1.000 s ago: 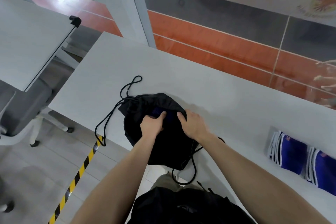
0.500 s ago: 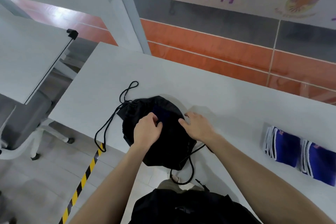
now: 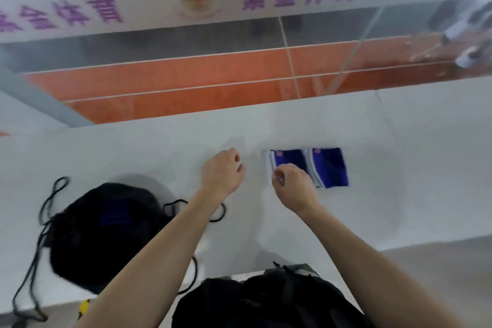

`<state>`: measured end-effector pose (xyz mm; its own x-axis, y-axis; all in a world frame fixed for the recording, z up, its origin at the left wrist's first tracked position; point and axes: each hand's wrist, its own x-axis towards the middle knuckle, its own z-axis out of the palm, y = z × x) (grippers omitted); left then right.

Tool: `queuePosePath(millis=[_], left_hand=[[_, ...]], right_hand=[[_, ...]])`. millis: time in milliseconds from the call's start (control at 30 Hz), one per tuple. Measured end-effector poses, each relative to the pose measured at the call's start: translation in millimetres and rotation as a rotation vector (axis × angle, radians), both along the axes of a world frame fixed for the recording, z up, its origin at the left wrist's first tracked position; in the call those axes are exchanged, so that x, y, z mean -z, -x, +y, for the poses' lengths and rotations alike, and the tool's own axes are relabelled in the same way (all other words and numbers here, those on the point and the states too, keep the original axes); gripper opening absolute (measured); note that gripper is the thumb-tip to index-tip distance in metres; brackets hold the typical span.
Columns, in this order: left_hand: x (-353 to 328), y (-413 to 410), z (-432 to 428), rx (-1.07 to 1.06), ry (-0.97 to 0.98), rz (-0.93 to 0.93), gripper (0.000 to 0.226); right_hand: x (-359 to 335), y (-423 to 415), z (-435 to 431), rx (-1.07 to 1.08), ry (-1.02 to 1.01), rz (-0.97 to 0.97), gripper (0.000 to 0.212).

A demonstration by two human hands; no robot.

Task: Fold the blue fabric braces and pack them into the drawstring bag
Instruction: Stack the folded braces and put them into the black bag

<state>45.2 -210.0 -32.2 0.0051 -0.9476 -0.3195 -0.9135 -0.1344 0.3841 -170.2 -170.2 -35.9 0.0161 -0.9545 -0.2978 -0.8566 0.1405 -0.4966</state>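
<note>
On my feed the drawstring bag [image 3: 87,247] lay at the left of the white bench [image 3: 399,194]. Its mouth was slack, with a patch of blue fabric [image 3: 114,214] showing inside — too blurred for me to say more. Its black cords [image 3: 32,261] trailed toward the near edge. Further right, two folded blue braces sat side by side, touching: the left brace [image 3: 290,158] and the right brace [image 3: 331,168]. The left hand [image 3: 222,172] hovered over bare bench between bag and braces, fingers loosely curled, holding nothing. The right hand [image 3: 292,185] covered the near corner of the left brace, fingers curled — whether it was pinching the fabric I could not tell.
</note>
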Motion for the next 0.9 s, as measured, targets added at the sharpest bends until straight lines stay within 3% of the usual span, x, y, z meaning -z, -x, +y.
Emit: queuePosePath(millis=[167,200,333,433,500,600,667,900], left_hand=[[43,98,-15,-0.250,-0.262,0.096,0.093],[51,110,-14,-0.284,-0.283,0.097,0.098],[81,124,-9,-0.326,-0.239,0.071,0.080],[83,109,-7,-0.366,-0.268,0.090,0.070],[81,91,-2,-0.395,-0.287,0.076,0.066],[78,63,11,-0.403,-0.305,0.067,0.063],[77,47,19,-0.408,-0.326,0.123,0.059],[71,16,36,-0.512,-0.312,0.267,0.036]], right_hand=[[14,96,3,0.327,0.096,0.027,0.014],[19,110,2,0.371,0.057,0.041,0.025],[41,137,-9,0.431,-0.120,0.094,0.079],[53,139,-28,0.415,-0.191,0.102,0.101],[56,138,-42,0.443,-0.281,0.041,0.092],[50,137,-52,0.468,-0.307,-0.105,0.045],[36,129,-53,0.447,-0.271,-0.185,0.026],[-9,78,-54,0.374,-0.326,-0.731,0.026]])
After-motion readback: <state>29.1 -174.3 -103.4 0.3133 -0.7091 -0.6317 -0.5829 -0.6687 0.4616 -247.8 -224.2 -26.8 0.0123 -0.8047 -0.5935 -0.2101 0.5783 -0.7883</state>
